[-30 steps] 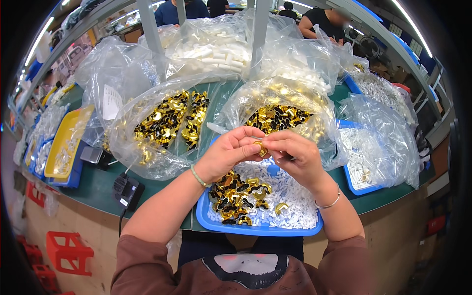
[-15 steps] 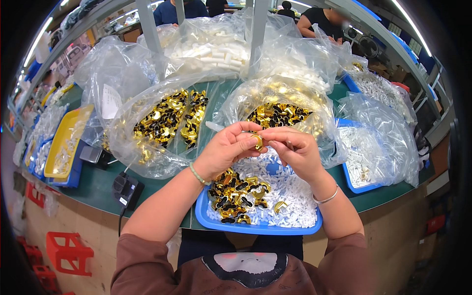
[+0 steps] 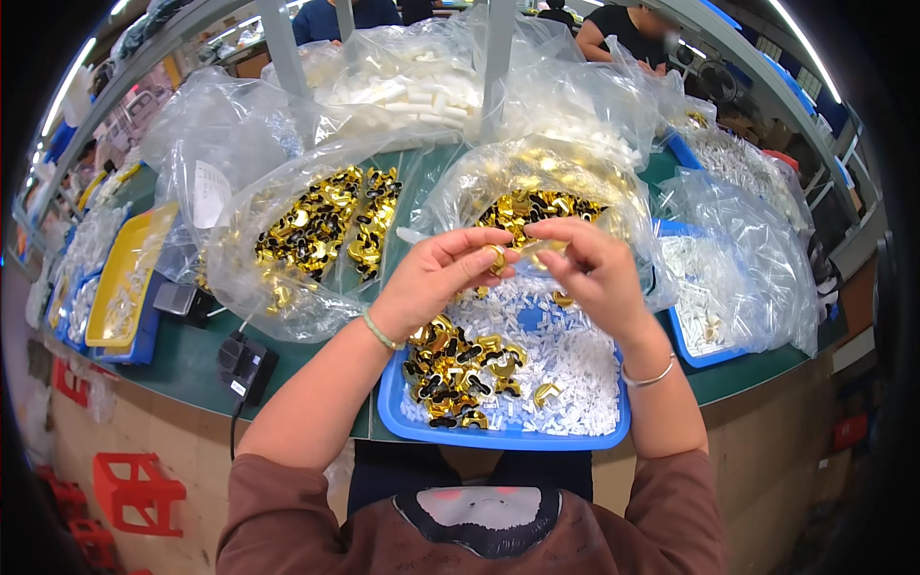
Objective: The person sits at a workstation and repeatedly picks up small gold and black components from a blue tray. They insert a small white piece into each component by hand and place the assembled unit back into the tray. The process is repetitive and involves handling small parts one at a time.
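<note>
My left hand (image 3: 446, 273) pinches a small shiny gold part (image 3: 494, 259) with a rounded outline between thumb and fingers, above the far side of a blue tray (image 3: 498, 440). Just to its right is my right hand (image 3: 599, 273), thumb and forefinger apart, with nothing clearly visible between them. In the tray, a heap of gold-and-black metal parts (image 3: 450, 379) lies at the left. Many small white plastic pieces (image 3: 575, 383) spread over the rest. A single gold part (image 3: 546, 394) rests among the white pieces, and another gold part (image 3: 562, 299) shows below my right hand.
Two clear bags of gold parts (image 3: 311, 225) (image 3: 541, 206) stand behind the tray. Farther back is a bag of white tubes (image 3: 412, 101). Blue trays of white pieces (image 3: 695, 302), a yellow tray (image 3: 120, 287) and a black adapter (image 3: 246, 364) flank the workspace. People sit beyond the metal posts.
My right hand has drawn back from the gold part, and its thumb and forefinger have parted. My left hand keeps hold of the gold part and has shifted slightly left and away from me.
</note>
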`<state>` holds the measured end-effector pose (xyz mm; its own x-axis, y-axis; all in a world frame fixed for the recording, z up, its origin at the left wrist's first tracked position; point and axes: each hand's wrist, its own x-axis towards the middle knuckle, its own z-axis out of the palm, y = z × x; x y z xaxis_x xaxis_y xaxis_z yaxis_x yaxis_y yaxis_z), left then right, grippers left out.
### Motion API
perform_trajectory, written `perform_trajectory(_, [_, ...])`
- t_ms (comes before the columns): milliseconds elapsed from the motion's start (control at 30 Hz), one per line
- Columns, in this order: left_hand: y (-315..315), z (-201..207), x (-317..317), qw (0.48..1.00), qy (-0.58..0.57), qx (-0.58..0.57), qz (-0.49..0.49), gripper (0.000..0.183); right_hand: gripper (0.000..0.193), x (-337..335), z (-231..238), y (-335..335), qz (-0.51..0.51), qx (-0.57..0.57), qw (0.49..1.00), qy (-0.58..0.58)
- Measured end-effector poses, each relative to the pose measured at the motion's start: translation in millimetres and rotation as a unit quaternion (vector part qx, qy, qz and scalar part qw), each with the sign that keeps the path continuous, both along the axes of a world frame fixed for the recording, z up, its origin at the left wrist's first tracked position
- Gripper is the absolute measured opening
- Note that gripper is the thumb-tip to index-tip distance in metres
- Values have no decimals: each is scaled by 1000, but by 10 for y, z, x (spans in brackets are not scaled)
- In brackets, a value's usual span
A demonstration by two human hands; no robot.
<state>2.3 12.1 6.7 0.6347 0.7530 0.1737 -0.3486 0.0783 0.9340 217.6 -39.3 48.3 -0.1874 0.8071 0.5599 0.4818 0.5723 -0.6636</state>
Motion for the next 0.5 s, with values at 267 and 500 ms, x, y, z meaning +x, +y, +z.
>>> perform_trajectory(267, [-3,-24,-20,999,17,14,25,21,12,314,-14,7,58,-166,952,-252])
perform_trajectory(500, [-42,1,11,995,94,28,25,28,16,300,85,-102,106,-236,918,-300])
